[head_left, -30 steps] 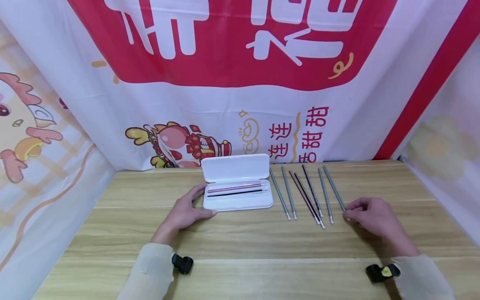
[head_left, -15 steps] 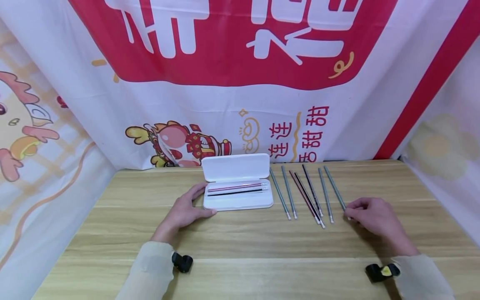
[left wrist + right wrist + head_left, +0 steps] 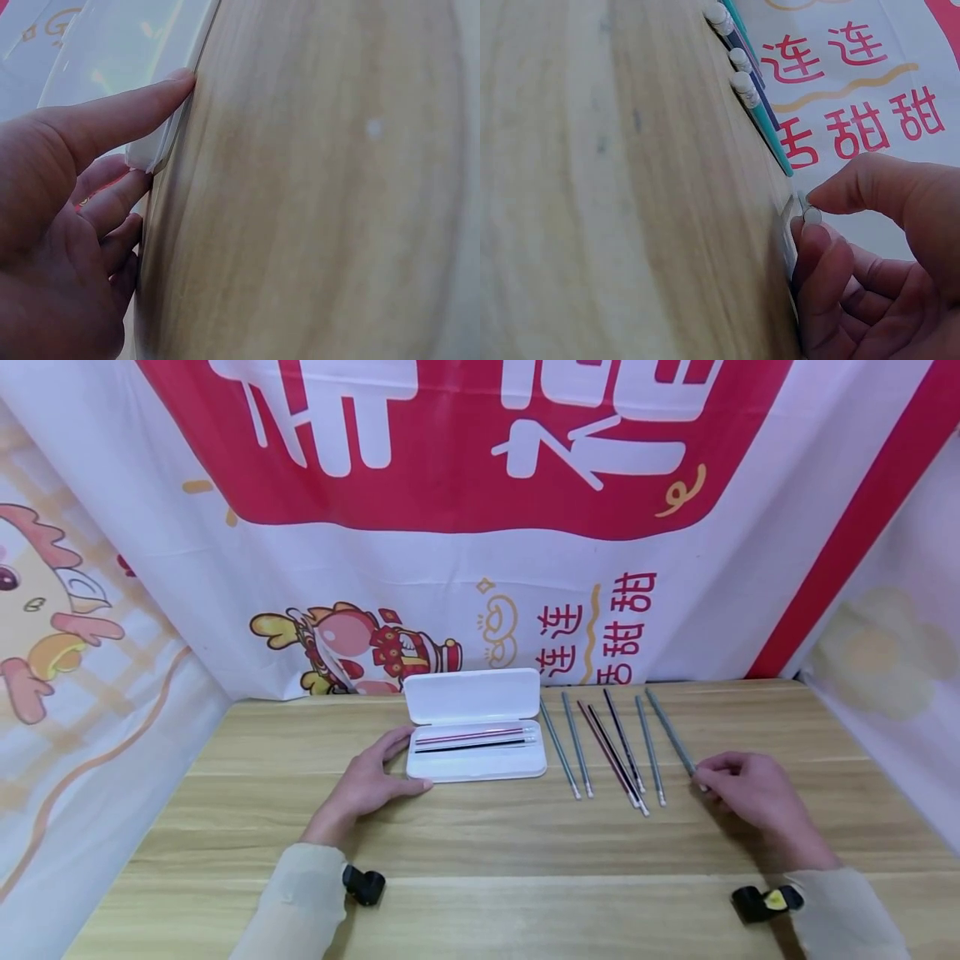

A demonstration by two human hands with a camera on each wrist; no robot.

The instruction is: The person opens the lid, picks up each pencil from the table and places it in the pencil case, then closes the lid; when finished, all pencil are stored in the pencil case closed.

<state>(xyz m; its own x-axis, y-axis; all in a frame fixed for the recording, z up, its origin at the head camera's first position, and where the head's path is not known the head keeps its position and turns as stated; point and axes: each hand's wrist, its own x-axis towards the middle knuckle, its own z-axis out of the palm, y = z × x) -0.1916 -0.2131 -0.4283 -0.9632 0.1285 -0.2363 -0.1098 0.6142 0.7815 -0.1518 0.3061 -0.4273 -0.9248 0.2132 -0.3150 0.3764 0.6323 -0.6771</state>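
Note:
A white pencil case [image 3: 477, 768] stands with its lid up at the middle of the table, a few pencils lying inside it. My left hand [image 3: 372, 783] holds its left end, thumb [image 3: 142, 109] along the front edge and fingers at the side. On the right, my right hand [image 3: 750, 789] pinches the eraser end of a green pencil [image 3: 670, 731] between thumb and fingers. That pencil's white eraser [image 3: 812, 216] shows between the fingertips in the right wrist view. Several other pencils, among them a green pencil [image 3: 649, 752], lie between the case and this hand.
The wooden table [image 3: 525, 877] ends at a printed cloth [image 3: 465, 560] hanging behind it, close to the raised lid. Similar cloths hang at both sides. A dark red pencil [image 3: 606, 752] and a black pencil [image 3: 618, 756] lie close together in the row.
The right hand has shifted slightly right with the pencil's eraser end, and the pencil looks a little raised. The left hand and the pencil case have stayed in place.

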